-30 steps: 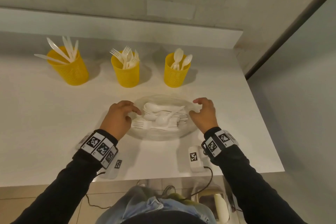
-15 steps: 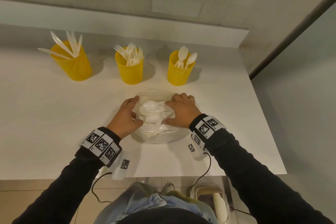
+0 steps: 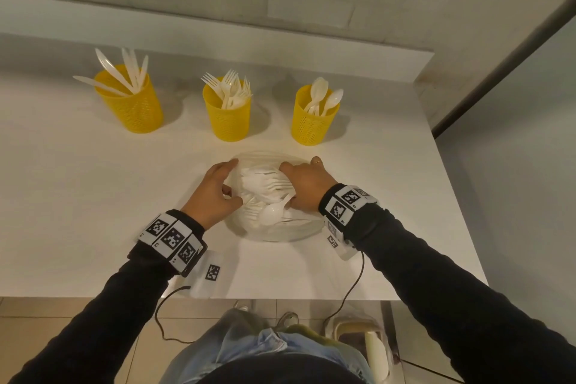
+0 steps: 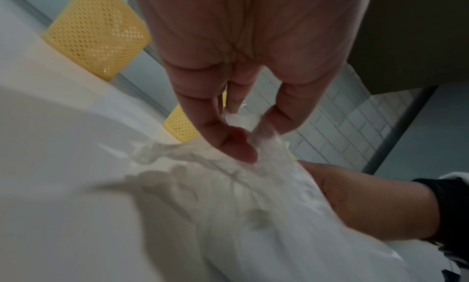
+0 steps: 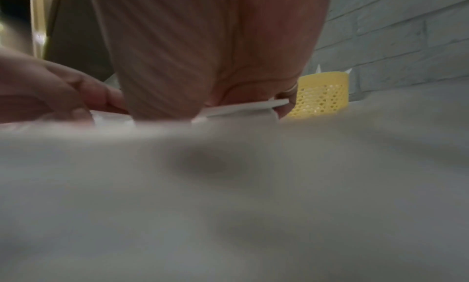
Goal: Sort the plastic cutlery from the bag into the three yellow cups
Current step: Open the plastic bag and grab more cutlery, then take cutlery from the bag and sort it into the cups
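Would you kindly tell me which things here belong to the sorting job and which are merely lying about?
Job: clear plastic bag of white plastic cutlery; three yellow mesh cups: knives, forks, spoons.
Lying about: white tagged boxes with cables, at table edge.

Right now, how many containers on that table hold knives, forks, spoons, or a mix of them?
Knife cup: 1
Fork cup: 1
Spoon cup: 1
Clear bag of mixed cutlery: 1
Total: 4
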Tool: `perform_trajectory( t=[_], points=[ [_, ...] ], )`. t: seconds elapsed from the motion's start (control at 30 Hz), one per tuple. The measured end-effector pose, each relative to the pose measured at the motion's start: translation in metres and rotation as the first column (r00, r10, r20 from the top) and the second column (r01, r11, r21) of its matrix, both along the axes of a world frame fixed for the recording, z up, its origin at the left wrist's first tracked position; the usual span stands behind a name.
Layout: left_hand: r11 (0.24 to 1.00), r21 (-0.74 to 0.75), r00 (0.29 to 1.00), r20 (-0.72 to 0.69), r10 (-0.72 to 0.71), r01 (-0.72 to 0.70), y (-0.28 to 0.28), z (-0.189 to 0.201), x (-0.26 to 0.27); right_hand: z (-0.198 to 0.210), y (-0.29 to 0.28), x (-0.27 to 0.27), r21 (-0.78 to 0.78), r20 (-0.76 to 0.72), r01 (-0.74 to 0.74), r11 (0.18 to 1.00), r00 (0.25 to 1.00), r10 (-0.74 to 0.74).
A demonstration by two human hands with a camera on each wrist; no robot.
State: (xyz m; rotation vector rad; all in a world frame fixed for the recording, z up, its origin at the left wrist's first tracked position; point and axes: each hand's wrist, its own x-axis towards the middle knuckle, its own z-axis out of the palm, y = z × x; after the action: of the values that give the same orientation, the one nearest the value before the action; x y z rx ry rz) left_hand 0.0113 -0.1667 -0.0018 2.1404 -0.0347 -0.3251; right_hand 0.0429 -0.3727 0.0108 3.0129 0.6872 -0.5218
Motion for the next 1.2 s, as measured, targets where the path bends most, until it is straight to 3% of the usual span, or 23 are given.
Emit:
perform_trajectory(
  t=[0.13,0.4,0.53,0.6,0.73,0.87,0.93,1.0,1.1,1.2],
  points=[
    [1.000,-0.019,1.000,0.013,0.017,-0.017,0.002,-0.001,0.000,0.002,-0.003,-0.002,0.012,0.039,-0.012,1.000,0.999,0.012],
    [0.979,-0.163,0.991,0.026,0.129,-0.123,0.009,-0.001,-0.006,0.017,-0.030,-0.004,0.240,-0.013,0.119,0.963,0.993,-0.119],
    [0.960,-0.215,0.981,0.038,0.193,-0.180,0.009,0.000,-0.011,0.024,-0.045,-0.008,0.394,-0.142,0.246,0.886,0.968,-0.206],
    [0.950,-0.217,0.964,0.093,0.247,-0.223,0.009,0.003,-0.016,0.027,-0.052,-0.010,0.549,-0.249,0.331,0.767,0.941,-0.228],
    [0.874,-0.302,0.883,0.162,0.440,-0.380,0.008,0.018,-0.025,0.044,-0.055,-0.021,0.752,-0.454,0.495,0.436,0.868,-0.203],
    [0.666,-0.629,0.873,-0.042,0.486,-0.401,-0.007,0.049,-0.025,0.061,-0.032,-0.024,0.853,-0.515,0.510,0.111,0.857,0.017],
    [0.542,-0.732,0.899,-0.232,0.372,-0.414,-0.014,0.057,-0.018,0.067,-0.010,-0.020,0.860,-0.499,0.506,-0.060,0.860,0.109],
    [0.433,-0.786,0.897,-0.412,0.163,-0.440,-0.015,0.060,-0.010,0.076,0.015,-0.015,0.834,-0.500,0.521,-0.183,0.853,0.152],
    [0.316,-0.833,0.842,-0.517,-0.152,-0.454,-0.002,0.058,0.000,0.086,0.049,-0.007,0.816,-0.494,0.512,-0.269,0.859,0.134],
    [0.275,-0.839,0.794,-0.537,-0.285,-0.469,0.017,0.054,0.007,0.093,0.079,0.001,0.821,-0.480,0.482,-0.306,0.873,0.086]
  ],
)
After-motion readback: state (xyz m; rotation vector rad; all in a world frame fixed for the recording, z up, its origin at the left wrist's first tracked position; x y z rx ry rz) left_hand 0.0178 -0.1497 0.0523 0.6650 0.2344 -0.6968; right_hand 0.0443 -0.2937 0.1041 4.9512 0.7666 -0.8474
